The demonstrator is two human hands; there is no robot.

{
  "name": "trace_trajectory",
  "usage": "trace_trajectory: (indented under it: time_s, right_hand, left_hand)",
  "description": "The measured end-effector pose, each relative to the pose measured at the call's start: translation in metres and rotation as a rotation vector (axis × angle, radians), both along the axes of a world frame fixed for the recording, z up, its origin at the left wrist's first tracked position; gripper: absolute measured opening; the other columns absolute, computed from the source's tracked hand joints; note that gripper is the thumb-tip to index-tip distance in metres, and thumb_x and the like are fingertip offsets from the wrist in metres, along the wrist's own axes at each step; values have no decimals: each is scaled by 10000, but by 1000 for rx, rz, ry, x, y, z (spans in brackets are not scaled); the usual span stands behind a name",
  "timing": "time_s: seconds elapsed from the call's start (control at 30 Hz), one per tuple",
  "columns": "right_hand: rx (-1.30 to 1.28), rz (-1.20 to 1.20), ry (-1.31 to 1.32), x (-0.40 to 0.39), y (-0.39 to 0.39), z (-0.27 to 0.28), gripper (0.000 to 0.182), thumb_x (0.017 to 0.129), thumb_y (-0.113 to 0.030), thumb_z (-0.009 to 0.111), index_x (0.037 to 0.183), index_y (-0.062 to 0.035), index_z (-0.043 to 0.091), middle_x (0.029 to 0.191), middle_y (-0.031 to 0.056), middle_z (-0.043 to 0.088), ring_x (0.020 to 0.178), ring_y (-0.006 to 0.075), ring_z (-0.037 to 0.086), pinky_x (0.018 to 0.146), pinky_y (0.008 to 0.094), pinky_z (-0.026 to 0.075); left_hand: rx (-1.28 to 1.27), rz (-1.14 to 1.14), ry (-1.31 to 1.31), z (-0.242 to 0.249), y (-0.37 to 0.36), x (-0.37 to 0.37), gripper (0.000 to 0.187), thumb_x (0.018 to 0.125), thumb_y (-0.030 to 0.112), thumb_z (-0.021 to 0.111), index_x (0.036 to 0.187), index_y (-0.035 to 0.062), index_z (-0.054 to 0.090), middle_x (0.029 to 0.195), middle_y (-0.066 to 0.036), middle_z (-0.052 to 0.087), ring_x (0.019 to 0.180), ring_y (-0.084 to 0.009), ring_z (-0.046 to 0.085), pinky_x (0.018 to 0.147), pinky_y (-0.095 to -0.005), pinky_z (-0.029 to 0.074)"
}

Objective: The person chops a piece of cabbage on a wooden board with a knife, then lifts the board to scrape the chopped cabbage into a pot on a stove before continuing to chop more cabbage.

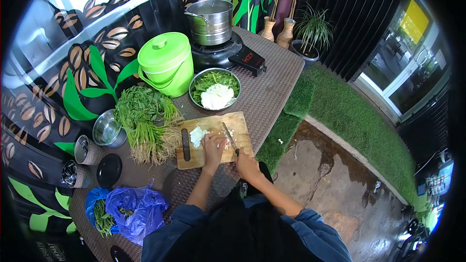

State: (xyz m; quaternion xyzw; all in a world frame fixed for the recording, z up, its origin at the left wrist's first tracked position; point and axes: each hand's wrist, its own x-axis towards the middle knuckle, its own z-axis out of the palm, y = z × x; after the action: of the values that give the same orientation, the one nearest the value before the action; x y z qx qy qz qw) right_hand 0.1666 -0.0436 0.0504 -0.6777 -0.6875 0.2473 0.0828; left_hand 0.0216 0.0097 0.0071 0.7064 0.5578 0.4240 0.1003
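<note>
A wooden cutting board [194, 157] with a dark handle slot lies in front of me. My right hand [247, 166] is closed round the handle of a kitchen knife [228, 132], whose blade points away over the board. My left hand [213, 151] is on the board left of the blade, fingers bent and pressed together; what lies under them is hidden. Small white chopped bits [227, 141] are scattered around the blade. A pale chopped vegetable heap [197, 136] sits left of my fingers. Behind the board stands a steel bowl [194, 101] with cut greens [208, 78] and white pieces [217, 97].
Left of the board lies a bunch of rooted greens [145, 116]. Around it are a metal bowl [109, 138], a lidded green bucket [167, 63] and blue plastic bags [138, 211]. A steel pot [209, 24] stands on a black stove [218, 56]. The table edge [279, 114] runs along the right.
</note>
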Motion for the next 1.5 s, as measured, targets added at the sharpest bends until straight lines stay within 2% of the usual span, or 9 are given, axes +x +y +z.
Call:
trace_trajectory:
  time_s: [0.17,0.37,0.47,0.57,0.7,0.97,1.2,1.37,1.5]
  right_hand:
    - [-43,-30,-5,-4,10,-10,307,922,-228,482,1068,37,429,878,303,639,848,444,650,727,511,526]
    - [15,69,21,3,16,12,325,916,-231,481,1089,37,421,892,317,632,855,439,650,715,505,527]
    - [27,-36,42,-12,6,-4,334,916,-236,480,1094,41,427,893,314,634,853,439,650,721,511,525]
    - [13,-54,-50,-15,12,-20,322,939,-255,463,1099,22,437,844,265,661,822,406,670,740,482,534]
    - [3,-2,35,-1,20,13,332,902,-214,510,1110,34,435,880,293,644,849,442,650,737,517,524]
    - [24,-78,-46,-22,8,-17,330,924,-227,476,1118,37,440,872,266,663,840,407,670,750,492,528]
    - [-3,5,-4,-4,17,14,328,926,-251,475,1085,35,446,875,265,662,849,413,665,773,485,523]
    - [148,-29,-147,-22,0,-25,205,889,-106,460,1047,23,437,766,239,667,715,374,687,584,446,559]
    - [127,-6,-80,-15,19,-12,220,883,-109,472,1052,27,439,798,252,667,748,384,685,627,446,560]
  left_hand:
    - [45,28,15,1,-3,2,97,770,148,708,839,83,729,893,-24,660,964,-237,516,884,-383,347]
    - [36,49,-11,-4,-2,2,92,770,150,710,833,86,731,899,-22,665,977,-236,517,895,-383,348]
    - [11,53,-33,-7,1,1,107,763,153,727,859,108,741,913,-11,673,979,-237,494,896,-382,343]
    - [36,42,-10,-2,-2,1,107,765,152,724,860,105,742,898,-12,670,965,-239,499,889,-380,347]
    - [22,43,-6,3,-4,4,87,769,132,708,830,74,731,911,-24,668,987,-241,514,900,-386,346]
    - [69,54,35,-8,0,1,106,746,96,712,848,95,740,913,-20,670,967,-241,518,896,-381,353]
    - [67,67,-41,-5,-2,-1,96,737,108,728,831,85,730,911,-27,679,956,-236,523,888,-377,359]
    - [47,76,-65,-3,-1,-1,78,743,121,729,812,88,721,897,-22,675,959,-233,523,889,-371,360]
    - [51,80,-47,-3,-1,0,84,739,132,735,809,90,720,884,-25,666,959,-235,520,890,-372,359]
